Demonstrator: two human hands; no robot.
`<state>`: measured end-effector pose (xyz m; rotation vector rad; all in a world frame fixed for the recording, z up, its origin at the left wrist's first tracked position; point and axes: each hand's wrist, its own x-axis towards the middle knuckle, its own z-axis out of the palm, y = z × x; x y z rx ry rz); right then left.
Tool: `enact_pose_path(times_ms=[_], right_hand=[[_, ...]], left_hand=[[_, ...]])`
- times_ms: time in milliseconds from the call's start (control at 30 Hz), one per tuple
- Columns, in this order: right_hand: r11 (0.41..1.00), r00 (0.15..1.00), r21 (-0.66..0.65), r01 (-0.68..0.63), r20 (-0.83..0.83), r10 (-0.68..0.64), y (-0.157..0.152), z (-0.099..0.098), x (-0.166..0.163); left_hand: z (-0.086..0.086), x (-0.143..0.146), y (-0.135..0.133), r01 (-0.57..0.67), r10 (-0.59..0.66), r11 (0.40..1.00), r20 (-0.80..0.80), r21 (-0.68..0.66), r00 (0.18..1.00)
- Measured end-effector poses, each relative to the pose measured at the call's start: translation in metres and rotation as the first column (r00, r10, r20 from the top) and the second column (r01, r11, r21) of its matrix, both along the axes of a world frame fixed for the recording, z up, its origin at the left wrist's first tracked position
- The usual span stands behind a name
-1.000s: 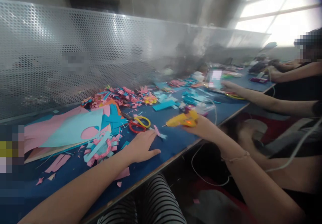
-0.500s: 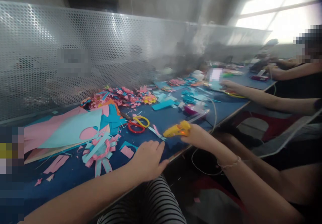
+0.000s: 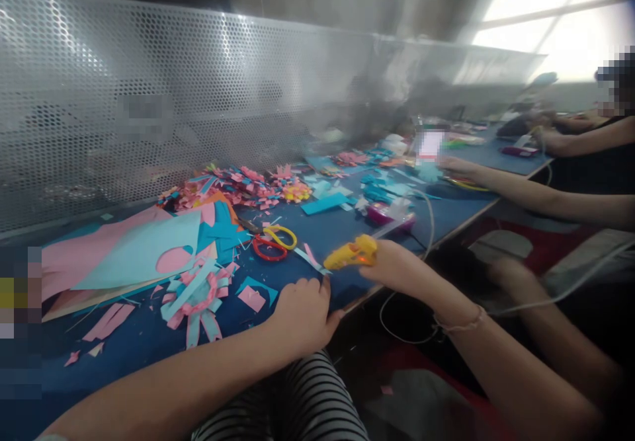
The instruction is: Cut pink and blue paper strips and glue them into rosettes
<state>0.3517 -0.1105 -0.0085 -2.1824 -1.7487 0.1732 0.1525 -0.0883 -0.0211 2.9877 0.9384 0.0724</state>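
My right hand [image 3: 397,269] grips a yellow glue gun [image 3: 352,253], its nozzle pointing left at a thin blue-and-pink paper strip [image 3: 310,258] on the blue table [image 3: 149,348]. My left hand [image 3: 302,312] rests at the table's front edge just below that strip, fingers curled with the fingertips pressed on the tabletop. I cannot make out anything inside them. A pink and blue paper rosette [image 3: 196,295] lies to the left of this hand. A white cord hangs down from the gun below the table edge.
Red and yellow scissors [image 3: 272,242] lie beyond the strip. Pink and blue paper sheets [image 3: 129,256] and a heap of paper flowers [image 3: 238,190] fill the left and back. A perforated metal screen [image 3: 198,97] backs the table. Other people's arms [image 3: 520,193] reach in at right.
My left hand slid back toward the table's front edge and curled its fingers. The glue gun came down and left, close to the paper strip.
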Motion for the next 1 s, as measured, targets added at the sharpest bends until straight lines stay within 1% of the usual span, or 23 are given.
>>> enact_pose_path(times_ms=[100,233,600,700,767,833,900,1000], right_hand=[[1.000,0.999,-0.018,0.001,0.034,0.000,0.002,0.004,-0.003],[0.999,0.997,-0.041,-0.011,0.082,0.015,0.006,0.006,-0.004],[0.999,0.989,0.011,-0.039,0.140,0.037,0.026,-0.006,-0.007],[0.996,0.981,0.024,-0.091,0.172,0.086,0.033,-0.010,-0.006],[0.991,0.975,0.049,-0.128,0.190,0.116,0.036,-0.013,-0.004],[0.989,0.970,0.071,-0.128,0.216,0.110,0.038,-0.015,-0.004],[0.992,0.968,0.083,-0.096,0.240,0.074,0.039,-0.017,-0.004],[0.992,0.965,0.103,-0.068,0.260,0.039,0.039,-0.018,-0.004]], left_hand=[[-0.001,0.000,0.002,-0.008,0.008,1.000,0.009,-0.010,1.000],[-0.003,-0.001,0.003,0.014,-0.014,1.000,0.021,0.002,1.000],[-0.006,-0.003,0.001,0.034,-0.034,0.999,-0.010,0.030,0.999],[-0.002,-0.006,0.001,0.039,-0.040,0.999,0.006,0.010,0.999],[0.001,-0.010,0.006,0.019,-0.019,1.000,0.023,0.006,1.000],[0.004,-0.015,0.014,-0.029,0.028,0.999,0.030,0.038,0.999],[0.006,-0.020,0.025,-0.080,0.076,0.990,0.040,0.117,0.996],[0.006,-0.024,0.042,-0.100,0.089,0.969,0.058,0.227,0.994]])
